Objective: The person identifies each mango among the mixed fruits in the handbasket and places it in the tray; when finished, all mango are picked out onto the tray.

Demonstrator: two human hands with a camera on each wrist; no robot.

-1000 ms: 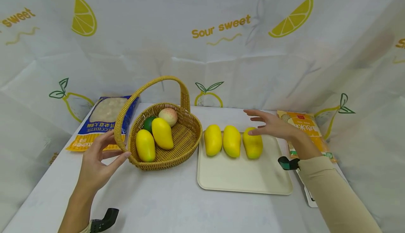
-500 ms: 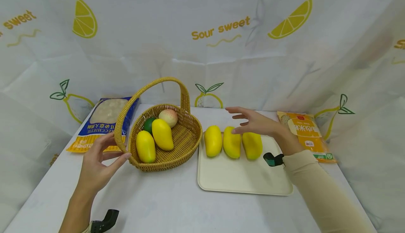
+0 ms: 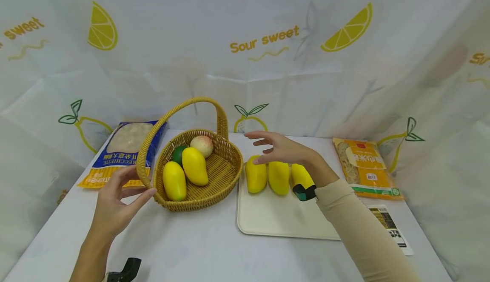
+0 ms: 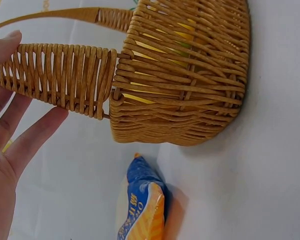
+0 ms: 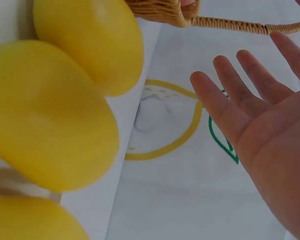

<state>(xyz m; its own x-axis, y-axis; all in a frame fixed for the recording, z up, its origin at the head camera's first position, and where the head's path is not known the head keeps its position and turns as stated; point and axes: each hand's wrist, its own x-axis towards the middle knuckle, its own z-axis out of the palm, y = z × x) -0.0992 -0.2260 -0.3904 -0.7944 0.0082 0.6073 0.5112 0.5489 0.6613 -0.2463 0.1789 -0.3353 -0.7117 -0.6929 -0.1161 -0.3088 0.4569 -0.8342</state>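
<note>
My left hand [image 3: 115,207] grips the lower left end of the wicker basket's handle [image 3: 142,158], thumb on one side and fingers on the other, as the left wrist view shows. Inside the wicker basket [image 3: 222,175] lie two yellow mangoes, a peach [image 3: 201,146] and a partly hidden dark green fruit [image 3: 179,155]. Three more mangoes [image 3: 278,179] lie in a row along the back of a cream tray [image 3: 275,222]. Above the leftmost of these hovers my right hand [image 3: 287,149], fingers spread and holding nothing. Its forearm partly covers the rightmost mango [image 3: 301,175].
Behind the basket on the left lies a blue and orange pasta bag [image 3: 124,146]. An orange food packet [image 3: 365,167] lies at the back right, with a white printed card [image 3: 390,229] in front of it. A lemon-print curtain [image 3: 268,73] hangs behind the table.
My right hand has moved left, from over the rightmost mango on the tray to over the leftmost. The left hand keeps its hold on the basket handle.
</note>
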